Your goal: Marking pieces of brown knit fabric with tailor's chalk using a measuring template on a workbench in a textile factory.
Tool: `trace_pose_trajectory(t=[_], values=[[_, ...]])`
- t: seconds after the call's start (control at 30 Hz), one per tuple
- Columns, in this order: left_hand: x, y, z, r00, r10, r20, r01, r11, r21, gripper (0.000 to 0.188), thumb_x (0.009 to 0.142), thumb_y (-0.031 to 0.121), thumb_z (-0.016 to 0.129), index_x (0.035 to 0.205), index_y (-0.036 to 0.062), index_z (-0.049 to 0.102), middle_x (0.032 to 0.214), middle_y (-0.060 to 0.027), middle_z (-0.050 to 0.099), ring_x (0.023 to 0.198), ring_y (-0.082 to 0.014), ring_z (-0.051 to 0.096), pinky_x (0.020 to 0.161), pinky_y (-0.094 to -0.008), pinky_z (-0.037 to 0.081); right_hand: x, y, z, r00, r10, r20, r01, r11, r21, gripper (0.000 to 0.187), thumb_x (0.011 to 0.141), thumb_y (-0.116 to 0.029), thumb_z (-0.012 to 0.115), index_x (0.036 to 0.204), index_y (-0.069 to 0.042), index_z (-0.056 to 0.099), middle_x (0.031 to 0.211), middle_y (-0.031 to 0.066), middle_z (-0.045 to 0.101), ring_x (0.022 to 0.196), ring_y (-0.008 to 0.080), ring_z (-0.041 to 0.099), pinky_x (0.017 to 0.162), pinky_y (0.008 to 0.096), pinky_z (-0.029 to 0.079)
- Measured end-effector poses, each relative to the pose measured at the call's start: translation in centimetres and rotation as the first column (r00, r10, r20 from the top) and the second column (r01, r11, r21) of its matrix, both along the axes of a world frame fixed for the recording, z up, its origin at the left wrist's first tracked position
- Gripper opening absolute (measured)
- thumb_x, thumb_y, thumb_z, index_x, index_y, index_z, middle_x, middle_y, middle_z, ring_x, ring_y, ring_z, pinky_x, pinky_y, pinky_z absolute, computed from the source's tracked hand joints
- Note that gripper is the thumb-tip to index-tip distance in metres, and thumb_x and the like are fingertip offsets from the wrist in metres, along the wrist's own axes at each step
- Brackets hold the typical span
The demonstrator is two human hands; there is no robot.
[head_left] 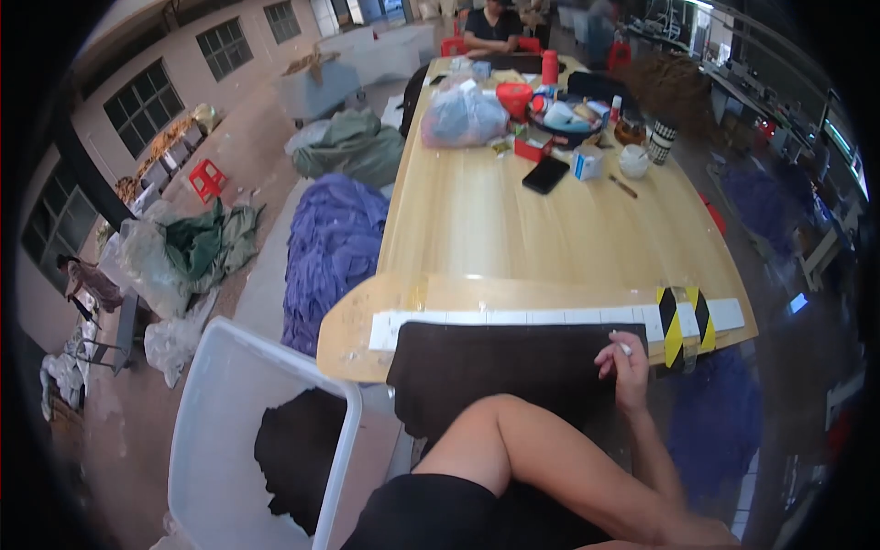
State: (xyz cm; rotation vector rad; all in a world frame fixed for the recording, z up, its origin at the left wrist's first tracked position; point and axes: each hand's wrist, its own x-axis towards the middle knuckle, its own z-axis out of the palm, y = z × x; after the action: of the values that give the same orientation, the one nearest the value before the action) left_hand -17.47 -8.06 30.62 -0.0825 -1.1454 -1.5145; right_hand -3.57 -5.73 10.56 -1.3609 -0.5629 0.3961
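My right hand (625, 365) is raised over the near edge of the table, its fingers pinched around a small white stick (625, 349) whose kind I cannot make out. Behind and below it, a dark brown sheet of cloth or leather (495, 362) lies along the edge and hangs down the front. A white marked strip (513, 316) runs along the sheet's far side. My other arm (541, 440), in a short black sleeve, is bent at the elbow and crosses low toward the right. Its hand does not show.
At the left stands a translucent white bin (206, 431) holding dark material (307, 449). Purple material (335, 247) is heaped beside the wooden table (477, 229). Yellow-black tape (686, 325) marks the right edge. A phone (545, 176) and bags lie farther back; a person (492, 32) sits beyond.
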Motion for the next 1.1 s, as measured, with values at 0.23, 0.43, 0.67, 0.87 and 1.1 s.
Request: trace_pose_trajectory(t=[0.23, 0.43, 0.67, 0.87, 1.1], values=[[-4.0, 18.4, -9.1, -0.09, 0.753, 0.652, -0.986, -0.161, 0.049, 0.018, 0.089, 0.016, 0.054, 0.096, -0.0003, 0.06, 0.085, -0.011, 0.059, 0.082, -0.0242, 0.056, 0.071, -0.0342, 0.044, -2.6, 3.6, 0.6, 0.735, 0.408, 0.542, -0.203, 0.894, -0.399, 0.042, 0.074, 0.002, 0.063, 0.114, -0.005, 0.05, 0.101, 0.0082, 0.058, 0.081, 0.0167, 0.055, 0.068, 0.0254, 0.047], [-17.8, 27.2, -21.8, 0.581, -0.709, 0.4, -0.626, -0.703, -0.337, 0.033, 0.083, 0.03, 0.057, 0.087, -0.0026, 0.059, 0.079, -0.0184, 0.062, 0.077, -0.0341, 0.06, 0.07, -0.0395, 0.046, -6.4, 7.8, -3.1, 0.253, 0.557, 0.791, -0.072, 0.826, -0.559, 0.035, 0.072, -0.007, 0.061, 0.106, -0.008, 0.053, 0.113, 0.0114, 0.055, 0.094, 0.027, 0.051, 0.075, 0.0363, 0.042], [-17.6, 30.5, -33.0, -0.531, 0.346, 0.773, 0.14, -0.864, 0.483, 0.031, 0.081, 0.006, 0.062, 0.111, 0.0014, 0.057, 0.096, -0.0028, 0.062, 0.086, -0.0121, 0.057, 0.079, -0.0252, 0.044, -5.6, 9.4, 1.1, 0.646, 0.254, 0.72, -0.088, 0.961, -0.26, 0.026, 0.07, 0.012, 0.054, 0.091, -0.003, 0.053, 0.078, 0.0141, 0.052, 0.067, 0.0287, 0.054, 0.061, 0.0337, 0.046], [-16.0, 27.8, -23.2, -0.503, 0.423, 0.754, -0.084, -0.892, 0.445, 0.009, 0.085, 0.009, 0.059, 0.092, 0.0026, 0.059, 0.077, 0.0033, 0.059, 0.067, -0.0028, 0.051, 0.06, -0.0188, 0.041, 3.9, 14.8, 14.1, 0.53, -0.045, 0.847, 0.007, 0.999, 0.048, 0.022, 0.086, 0.004, 0.052, 0.106, -0.004, 0.052, 0.102, 0.0023, 0.053, 0.09, 0.0076, 0.051, 0.079, 0.0205, 0.042], [-10.0, 25.9, -15.1, -0.521, 0.227, 0.823, -0.234, -0.965, 0.118, 0.014, 0.087, 0.008, 0.058, 0.098, -0.0016, 0.059, 0.08, 0.0007, 0.059, 0.073, -0.0042, 0.052, 0.067, -0.019, 0.043, 9.7, 24.7, 18.2, 0.122, -0.142, 0.982, 0.289, 0.952, 0.101, 0.027, 0.07, -0.001, 0.049, 0.093, -0.006, 0.062, 0.086, 0.0158, 0.061, 0.083, 0.0344, 0.058, 0.074, 0.0411, 0.047]])
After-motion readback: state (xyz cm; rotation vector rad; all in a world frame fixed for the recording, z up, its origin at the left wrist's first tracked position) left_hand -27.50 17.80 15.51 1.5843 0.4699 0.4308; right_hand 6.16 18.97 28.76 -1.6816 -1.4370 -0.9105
